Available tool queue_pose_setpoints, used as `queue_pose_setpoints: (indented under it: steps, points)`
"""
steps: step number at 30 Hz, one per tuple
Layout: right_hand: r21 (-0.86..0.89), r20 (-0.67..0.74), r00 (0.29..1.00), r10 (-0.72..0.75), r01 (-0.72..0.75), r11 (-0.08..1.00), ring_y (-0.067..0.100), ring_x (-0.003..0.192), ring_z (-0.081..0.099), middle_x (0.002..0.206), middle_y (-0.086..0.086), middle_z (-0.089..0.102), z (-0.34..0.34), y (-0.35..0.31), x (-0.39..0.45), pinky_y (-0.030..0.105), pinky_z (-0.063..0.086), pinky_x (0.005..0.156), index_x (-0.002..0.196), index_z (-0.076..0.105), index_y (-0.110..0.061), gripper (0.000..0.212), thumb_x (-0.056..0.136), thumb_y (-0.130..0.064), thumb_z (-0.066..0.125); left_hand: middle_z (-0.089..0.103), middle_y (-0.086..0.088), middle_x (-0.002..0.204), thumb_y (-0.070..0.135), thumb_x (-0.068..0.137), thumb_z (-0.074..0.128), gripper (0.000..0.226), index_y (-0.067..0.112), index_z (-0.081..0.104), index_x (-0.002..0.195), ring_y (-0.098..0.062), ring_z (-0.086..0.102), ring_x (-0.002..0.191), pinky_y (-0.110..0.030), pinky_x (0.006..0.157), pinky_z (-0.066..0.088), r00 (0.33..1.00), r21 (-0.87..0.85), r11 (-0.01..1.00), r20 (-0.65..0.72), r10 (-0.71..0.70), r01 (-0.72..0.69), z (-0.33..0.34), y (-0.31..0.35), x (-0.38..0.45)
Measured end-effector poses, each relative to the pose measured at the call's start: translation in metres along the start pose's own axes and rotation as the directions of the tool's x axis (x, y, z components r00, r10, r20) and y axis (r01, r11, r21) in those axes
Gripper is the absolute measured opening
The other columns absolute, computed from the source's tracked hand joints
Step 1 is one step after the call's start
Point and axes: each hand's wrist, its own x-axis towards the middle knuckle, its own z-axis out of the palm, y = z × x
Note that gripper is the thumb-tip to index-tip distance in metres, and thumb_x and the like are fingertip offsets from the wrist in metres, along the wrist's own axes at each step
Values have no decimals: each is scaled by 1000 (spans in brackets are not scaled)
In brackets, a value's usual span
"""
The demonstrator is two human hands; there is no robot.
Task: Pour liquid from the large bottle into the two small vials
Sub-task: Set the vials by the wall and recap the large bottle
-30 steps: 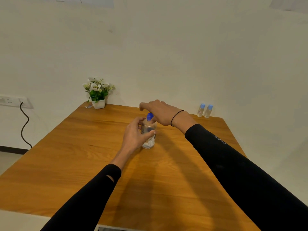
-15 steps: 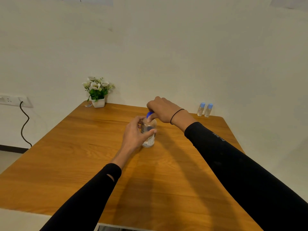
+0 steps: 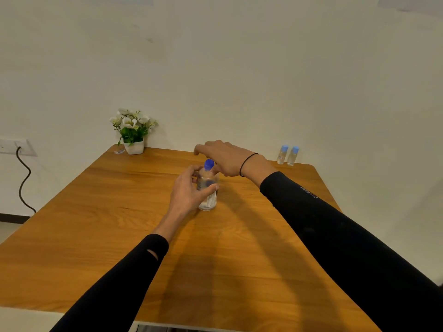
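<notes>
The large clear bottle (image 3: 207, 191) with a blue cap (image 3: 209, 164) stands upright near the middle of the wooden table (image 3: 119, 224). My left hand (image 3: 189, 191) grips the bottle's body from the left, thumb across its front. My right hand (image 3: 224, 159) hovers just behind and over the cap, fingers stretched out to the left and thumb close beside the cap. Whether the thumb touches the cap is unclear. Two small vials (image 3: 287, 155) with light blue caps stand side by side at the table's far right corner.
A white pot of white flowers (image 3: 132, 133) sits at the far left corner. A wall socket with a black cable (image 3: 24, 178) is on the left wall. Walls close off the table's far edge.
Half a second ago my right hand's fingers were curled over the blue cap; now they are stretched out and the cap shows again. The left hand and bottle stayed in place.
</notes>
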Motion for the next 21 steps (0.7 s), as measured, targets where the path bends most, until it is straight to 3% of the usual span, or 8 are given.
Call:
queue_pose_setpoints:
  steps: [4,6,9,12,14,16,18,21]
  points:
    - [-36,-29,999,39,-40,999,18,74,53,110,12,62,1,0,0,22,36,60,105,60,-16,6,101,-17,65,67,1,133,51,75,91,83,21,55,144,-14,63,111,-36,87,61,1000,23,1000,-9,-1,1,1,-1,0]
    - [-65,-45,997,58,-61,996,21,80,55,111,10,62,5,0,2,26,38,66,106,58,-18,16,99,-28,69,68,1,131,55,74,90,83,21,56,142,-16,65,112,-39,87,62,1000,23,1000,-4,5,-5,0,-2,0]
    - [18,-46,999,8,-7,1000,20,99,56,121,4,59,2,0,0,29,44,78,129,56,-19,36,96,-16,71,68,1,131,53,75,91,84,19,56,143,-17,65,113,-40,89,63,1000,25,1000,-8,-4,4,1,-2,1]
    - [2,-33,999,16,-16,1000,26,94,62,114,10,64,0,0,1,28,45,74,112,64,-14,15,99,-9,65,69,1,130,56,74,90,83,20,58,141,-16,65,111,-39,88,63,1000,35,999,-9,9,-9,0,-2,1]
    - [-37,-31,998,51,-52,998,28,90,62,111,13,64,0,0,4,32,46,71,108,66,-12,13,99,-22,67,69,4,127,59,72,89,82,22,59,139,-16,66,109,-41,87,63,1000,22,1000,-4,17,-17,0,-4,1]
    - [-44,-29,998,54,-55,998,27,95,61,114,10,62,-2,0,4,35,50,77,120,64,-13,33,96,-34,71,69,5,127,59,72,89,82,23,59,139,-16,66,108,-41,87,63,1000,12,1000,2,16,-16,-1,-5,2]
    - [18,-14,1000,18,-18,1000,22,102,56,121,5,59,-6,1,2,35,49,84,134,57,-18,42,96,-24,73,69,4,128,59,72,90,85,21,58,140,-16,66,109,-39,86,62,1000,15,1000,5,17,-17,0,-5,2]
    - [1,4,1000,-6,6,1000,25,97,60,120,11,63,-6,2,2,30,45,77,123,64,-15,27,98,-7,65,68,1,132,57,72,90,88,20,56,143,-17,65,111,-40,88,63,1000,27,1000,1,3,-3,0,-4,2]
